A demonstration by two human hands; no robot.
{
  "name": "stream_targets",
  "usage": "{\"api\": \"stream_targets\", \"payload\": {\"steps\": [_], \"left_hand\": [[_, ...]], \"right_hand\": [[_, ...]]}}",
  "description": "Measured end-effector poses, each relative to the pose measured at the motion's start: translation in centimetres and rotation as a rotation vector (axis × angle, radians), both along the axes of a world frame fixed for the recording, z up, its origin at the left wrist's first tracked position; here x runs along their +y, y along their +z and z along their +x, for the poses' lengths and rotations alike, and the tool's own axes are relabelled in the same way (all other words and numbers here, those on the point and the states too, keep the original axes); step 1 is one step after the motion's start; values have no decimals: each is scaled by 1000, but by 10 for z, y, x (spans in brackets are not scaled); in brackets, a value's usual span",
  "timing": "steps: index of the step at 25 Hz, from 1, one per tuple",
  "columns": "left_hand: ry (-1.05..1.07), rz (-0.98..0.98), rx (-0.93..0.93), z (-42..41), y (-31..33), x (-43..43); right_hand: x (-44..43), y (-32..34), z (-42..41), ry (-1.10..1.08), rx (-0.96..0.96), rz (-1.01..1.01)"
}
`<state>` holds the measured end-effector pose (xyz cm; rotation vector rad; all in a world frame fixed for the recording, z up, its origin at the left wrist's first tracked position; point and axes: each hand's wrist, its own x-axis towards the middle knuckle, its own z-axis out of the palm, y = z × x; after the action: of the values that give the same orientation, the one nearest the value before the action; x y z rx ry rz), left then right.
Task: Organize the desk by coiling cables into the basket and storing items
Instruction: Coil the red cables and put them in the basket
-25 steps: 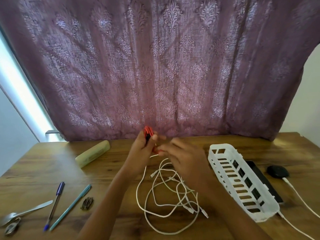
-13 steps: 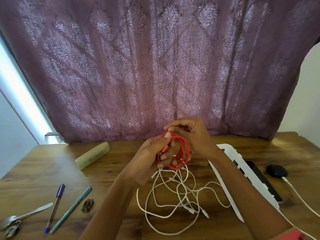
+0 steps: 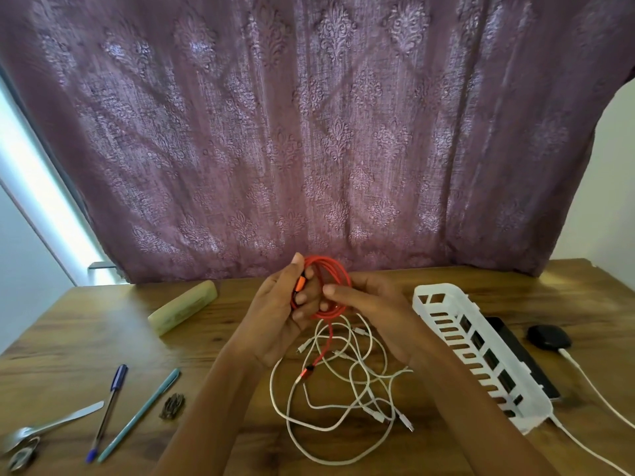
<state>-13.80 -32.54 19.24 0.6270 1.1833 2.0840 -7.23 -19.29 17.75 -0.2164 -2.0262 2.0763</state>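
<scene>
A red cable [image 3: 335, 274] is wound into a coil above the middle of the wooden desk [image 3: 86, 331]. My left hand [image 3: 275, 314] grips the coil's left side, thumb up beside its orange plug. My right hand [image 3: 374, 307] holds the coil's right side with fingers through the loop. The cable's loose end hangs down to a red plug over the white cables [image 3: 343, 407], which lie in a loose tangle below my hands. The white slotted basket [image 3: 481, 352] stands to the right, apart from both hands.
A pale green case [image 3: 184, 308] lies at the left rear. Two pens [image 3: 110, 407], a small dark clip [image 3: 173, 406] and a spoon [image 3: 44, 431] lie at the front left. Behind the basket are a black flat device [image 3: 515, 352] and a black puck [image 3: 548, 337] with a white cord.
The red cable went from a small bunch in my left hand to a wide coil held by both hands. My right hand rose, then came down to the coil's right side.
</scene>
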Motion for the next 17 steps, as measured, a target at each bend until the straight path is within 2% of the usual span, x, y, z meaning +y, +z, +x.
{"api": "stream_targets", "payload": {"steps": [3, 6, 10, 14, 17], "left_hand": [[-17, -18, 5, 2, -2, 1], [1, -74, 24, 4, -2, 1], [117, -240, 163, 8, -3, 3], [268, -325, 429, 11, -4, 9], [280, -339, 509, 12, -3, 13]], "right_hand": [[-2, 4, 4, -70, -17, 71], [-2, 4, 4, -68, -53, 38], [1, 1, 5, -45, -85, -11], [4, -2, 3, 4, -111, -237], [3, 7, 8, 99, -90, -335]]}}
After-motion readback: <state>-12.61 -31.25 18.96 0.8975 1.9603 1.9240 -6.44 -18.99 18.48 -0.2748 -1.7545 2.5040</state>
